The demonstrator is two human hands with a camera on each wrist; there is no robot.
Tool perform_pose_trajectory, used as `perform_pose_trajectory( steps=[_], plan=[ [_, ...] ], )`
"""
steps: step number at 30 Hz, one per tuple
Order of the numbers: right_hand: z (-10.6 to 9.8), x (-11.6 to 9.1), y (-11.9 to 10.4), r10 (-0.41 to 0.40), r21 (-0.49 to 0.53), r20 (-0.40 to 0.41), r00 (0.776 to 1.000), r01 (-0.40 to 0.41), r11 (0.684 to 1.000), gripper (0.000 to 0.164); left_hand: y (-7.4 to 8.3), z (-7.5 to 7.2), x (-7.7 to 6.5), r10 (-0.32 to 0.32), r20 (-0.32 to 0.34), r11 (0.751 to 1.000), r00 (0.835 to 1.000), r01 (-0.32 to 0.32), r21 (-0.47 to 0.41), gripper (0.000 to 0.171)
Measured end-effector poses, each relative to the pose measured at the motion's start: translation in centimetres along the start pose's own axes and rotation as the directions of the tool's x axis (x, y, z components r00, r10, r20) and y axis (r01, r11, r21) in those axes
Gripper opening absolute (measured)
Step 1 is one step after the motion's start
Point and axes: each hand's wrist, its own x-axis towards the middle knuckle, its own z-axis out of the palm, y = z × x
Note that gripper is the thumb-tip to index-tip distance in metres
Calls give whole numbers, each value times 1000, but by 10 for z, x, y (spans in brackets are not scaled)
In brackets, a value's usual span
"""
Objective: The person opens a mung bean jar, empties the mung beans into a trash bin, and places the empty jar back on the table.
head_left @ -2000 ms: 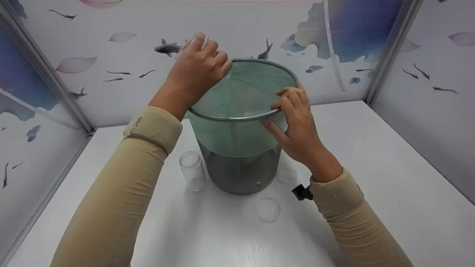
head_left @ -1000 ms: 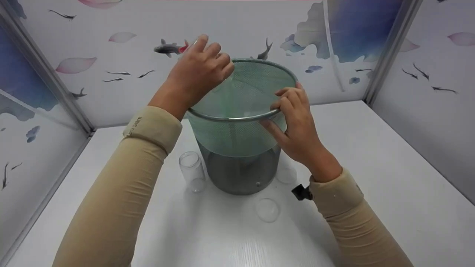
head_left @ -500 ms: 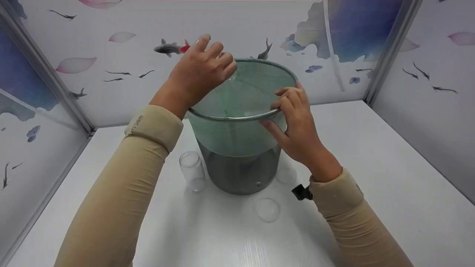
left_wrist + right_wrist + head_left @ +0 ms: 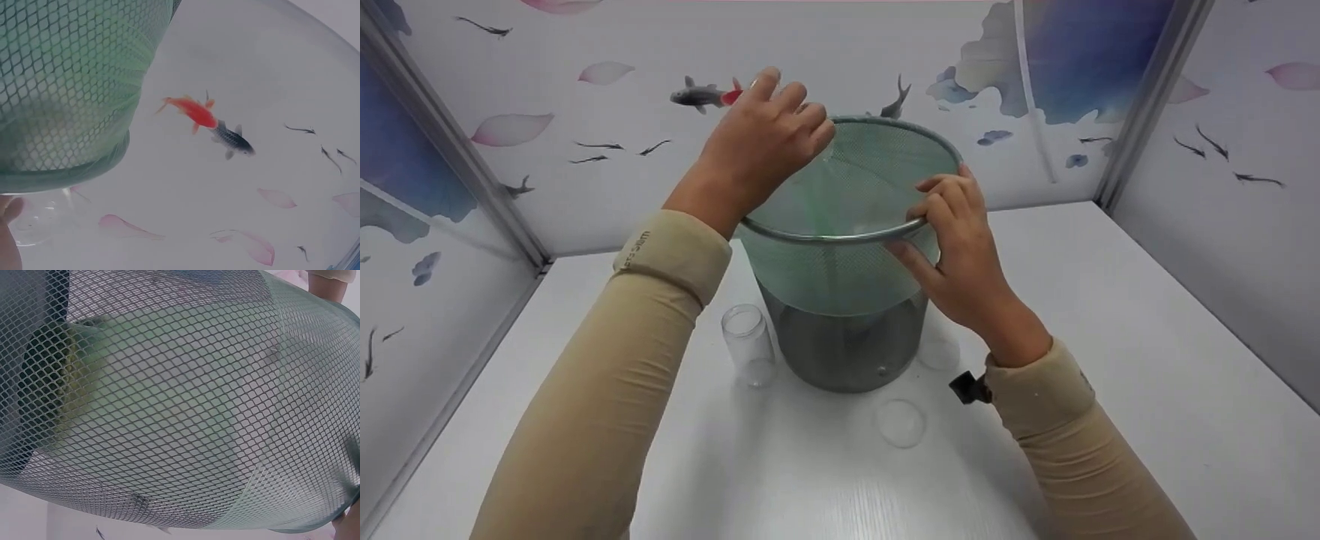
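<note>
A black mesh wastebasket (image 4: 851, 352) stands upright on the white table, a green see-through bin bag (image 4: 810, 277) folded over its metal rim. My right hand (image 4: 960, 255) grips the near right of that rim, thumb outside and fingers over the top. Above the far left of the rim, my left hand (image 4: 765, 142) holds a clear plastic container (image 4: 42, 219). Most of this container is hidden behind the hand in the head view; its full shape cannot be made out. What lies inside the bag is not visible.
A clear lidless jar (image 4: 748, 345) stands left of the wastebasket. One clear round disc (image 4: 901, 424) lies in front, another clear disc (image 4: 940, 352) at its right. Printed wall panels (image 4: 840, 45) with fish and petals enclose the table (image 4: 1110, 360).
My left hand has turned slightly and shifted a little to the right; less of the clear container shows above its fingers. My right hand and the wastebasket have stayed in place.
</note>
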Motion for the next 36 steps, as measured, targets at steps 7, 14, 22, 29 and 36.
perform_pose_trajectory(
  steps=[7, 14, 22, 29, 36],
  plan=[
    [3, -1, 1, -21, 8, -2, 1000, 21, 1000, 32, 2, 0, 0, 18, 108, 1000, 994, -16, -18, 29],
    [2, -2, 1, -17, 6, -8, 1000, 17, 1000, 29, 2, 0, 1, 10, 96, 999, 995, -6, -33, 31],
    [2, -1, 2, -20, 9, -9, 1000, 21, 1000, 35, 1, -5, 6, 2, 256, 999, 967, 10, -45, 32],
    [1, -1, 2, -12, 13, -23, 1000, 12, 1000, 28, 0, -4, 9, 22, 248, 1000, 968, -17, -22, 32],
    [1, -1, 1, -16, 6, -19, 1000, 16, 1000, 32, -2, -6, 2, -54, 141, 990, 989, 71, -122, 35]
  ],
)
